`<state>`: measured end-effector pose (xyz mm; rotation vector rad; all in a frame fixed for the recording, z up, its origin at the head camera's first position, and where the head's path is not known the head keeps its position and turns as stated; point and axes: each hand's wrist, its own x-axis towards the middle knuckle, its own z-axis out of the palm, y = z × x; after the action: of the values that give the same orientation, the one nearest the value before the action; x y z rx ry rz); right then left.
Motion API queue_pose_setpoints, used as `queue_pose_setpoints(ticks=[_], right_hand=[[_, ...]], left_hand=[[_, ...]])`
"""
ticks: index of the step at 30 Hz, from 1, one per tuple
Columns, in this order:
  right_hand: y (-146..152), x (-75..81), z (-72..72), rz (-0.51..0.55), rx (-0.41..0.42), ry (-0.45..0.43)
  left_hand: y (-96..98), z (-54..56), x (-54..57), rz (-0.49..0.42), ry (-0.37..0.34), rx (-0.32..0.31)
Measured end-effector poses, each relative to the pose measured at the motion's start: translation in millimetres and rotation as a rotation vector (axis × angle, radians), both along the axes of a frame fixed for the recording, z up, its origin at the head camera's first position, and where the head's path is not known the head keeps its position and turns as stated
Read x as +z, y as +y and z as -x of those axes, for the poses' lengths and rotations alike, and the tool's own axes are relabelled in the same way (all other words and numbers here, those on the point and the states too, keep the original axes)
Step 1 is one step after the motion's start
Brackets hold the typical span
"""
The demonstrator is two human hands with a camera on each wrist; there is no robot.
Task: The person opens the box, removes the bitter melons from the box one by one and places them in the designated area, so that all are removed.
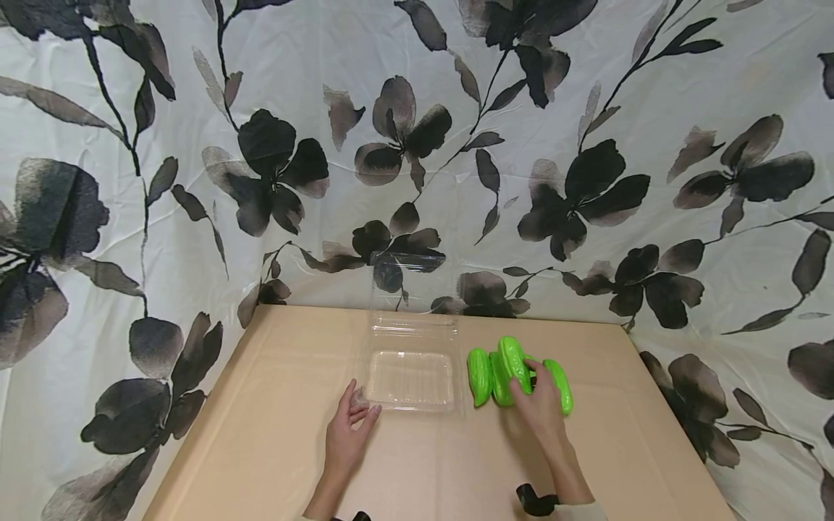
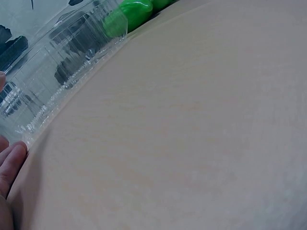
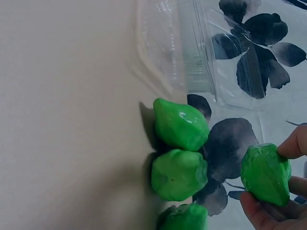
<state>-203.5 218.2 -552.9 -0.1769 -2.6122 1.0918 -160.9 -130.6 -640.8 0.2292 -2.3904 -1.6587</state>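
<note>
A clear plastic clamshell container [image 1: 412, 409] sits on the table with its lid [image 1: 413, 286] raised at the back. My left hand [image 1: 345, 438] holds its front left corner between thumb and fingers; the left wrist view shows the fingers [image 2: 13, 163] at the container's edge. Right of the container, my right hand [image 1: 542, 405] grips a glossy green toy cucumber [image 1: 513, 358]. In the right wrist view this held cucumber [image 3: 266, 173] is raised above the others, pinched by thumb and fingers. Beside it lie more green cucumbers, one at the left [image 1: 480, 376] and one at the right [image 1: 560, 387].
The light tan table [image 1: 287, 376] ends at the back against a white cloth [image 1: 313, 65] printed with dark flowers. More of that cloth hangs at both sides. A black wrist strap part [image 1: 536, 501] shows on the right forearm.
</note>
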Motion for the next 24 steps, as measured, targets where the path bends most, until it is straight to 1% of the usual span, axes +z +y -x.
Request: queue_pose_setpoints(ticks=[4, 10, 16, 24], right_hand=[[6, 5.1, -1.1, -0.010, -0.028, 0.019], [17, 8.7, -3.4, -0.009, -0.067, 0.002], [27, 11.7, -5.3, -0.005, -0.084, 0.019], [41, 13.4, -7.2, 0.006, -0.125, -0.010]], left_hand=[[-0.4, -0.2, -0.1, -0.005, -0.004, 0.000], [-0.9, -0.3, 0.2, -0.007, -0.004, -0.004], [-1.5, 0.0, 0.4, -0.005, 0.002, -0.002], [-0.1, 0.4, -0.4, -0.017, 0.010, 0.012]])
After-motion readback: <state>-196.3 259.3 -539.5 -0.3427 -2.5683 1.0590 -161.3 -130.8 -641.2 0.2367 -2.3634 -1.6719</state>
